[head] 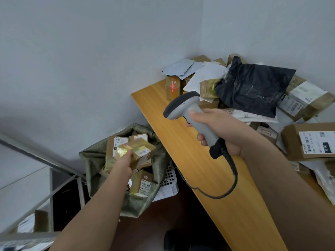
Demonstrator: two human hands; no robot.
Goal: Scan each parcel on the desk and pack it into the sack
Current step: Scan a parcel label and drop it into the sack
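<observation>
The left hand (125,160) grips a small taped box (137,151) over the open green sack (94,160) already holding other boxes beside the desk (199,160), while the right hand (221,131) grasps the grey scanner (188,113) above the desk, with parcels (253,91) heaped at its far end.

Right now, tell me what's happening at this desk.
A person is packing parcels. The left hand holds a small box over the open sack, which already holds several boxes. The right hand grips a corded scanner above the desk. A heap of boxes and mailers, with a black bag on top, lies on the desk's far end, not yet packed.
</observation>
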